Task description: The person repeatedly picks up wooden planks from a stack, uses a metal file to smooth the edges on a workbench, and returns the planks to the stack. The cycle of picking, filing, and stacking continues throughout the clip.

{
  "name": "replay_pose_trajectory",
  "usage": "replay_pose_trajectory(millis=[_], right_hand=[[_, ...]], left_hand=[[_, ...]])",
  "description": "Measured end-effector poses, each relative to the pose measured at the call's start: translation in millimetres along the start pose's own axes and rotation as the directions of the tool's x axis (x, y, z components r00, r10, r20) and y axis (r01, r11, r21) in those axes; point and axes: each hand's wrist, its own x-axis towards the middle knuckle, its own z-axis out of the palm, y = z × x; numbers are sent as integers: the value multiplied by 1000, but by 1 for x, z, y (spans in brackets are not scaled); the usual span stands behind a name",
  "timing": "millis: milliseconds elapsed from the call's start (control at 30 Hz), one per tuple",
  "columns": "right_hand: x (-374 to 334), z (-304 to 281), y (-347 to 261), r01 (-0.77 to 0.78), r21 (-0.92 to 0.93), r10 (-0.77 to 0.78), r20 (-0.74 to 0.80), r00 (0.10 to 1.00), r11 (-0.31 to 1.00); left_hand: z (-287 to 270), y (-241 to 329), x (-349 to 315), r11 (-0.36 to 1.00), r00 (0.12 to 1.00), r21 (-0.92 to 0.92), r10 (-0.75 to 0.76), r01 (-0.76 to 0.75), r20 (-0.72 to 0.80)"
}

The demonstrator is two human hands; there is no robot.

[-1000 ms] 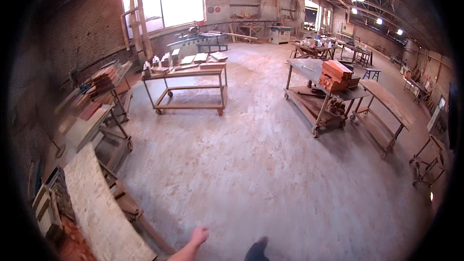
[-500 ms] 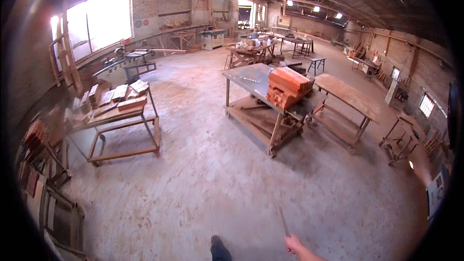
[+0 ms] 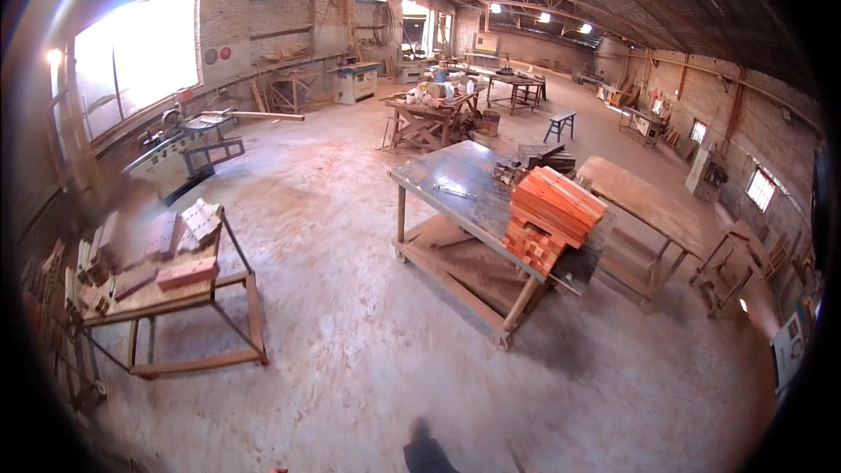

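At the bottom edge, left of centre, a tiny skin-coloured sliver shows, likely my left hand point(image 3: 279, 469); its fingers are cut off by the frame. My right hand lies outside the picture. Right of my dark shoe and trouser leg point(image 3: 427, 454), a faint thin stick point(image 3: 518, 458) pokes up from the lower edge. Ahead stands a wheeled metal-topped table point(image 3: 455, 177) with a stack of orange-red wood strips point(image 3: 554, 215) on its right end. Darker wood pieces point(image 3: 536, 160) lie behind that stack.
A bench point(image 3: 175, 370) with wood blocks stands at left. A plywood-topped table point(image 3: 644, 197) adjoins the metal one on the right. Farther off are a cluttered workbench point(image 3: 429, 109), a blue stool point(image 3: 559, 125) and a machine point(image 3: 171, 162). Dusty concrete floor point(image 3: 324, 289) runs between them.
The view has moved forward, so the tables look nearer. My right hand, which held the thin stick, has dropped out of the picture. A sliver of skin has appeared at the lower left.
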Motion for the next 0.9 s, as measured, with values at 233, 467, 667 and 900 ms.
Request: replay_pose_trajectory(millis=[233,467,667,900], right_hand=[[102,27,-271,-10,-258,35,93,995,966],[175,73,-578,398,-227,-402,30,915,889],[181,126,-748,292,-163,-295,8,955,942],[218,179,-922,283,-64,-278,78,957,957]], left_hand=[[38,118,151,985,996,153,-84,85,-12],[98,192,269,967,979,182,-194,180,59],[105,252,420,964,980,202,-189,172,67],[88,444,684,999,995,-45,-15,11,-97]])
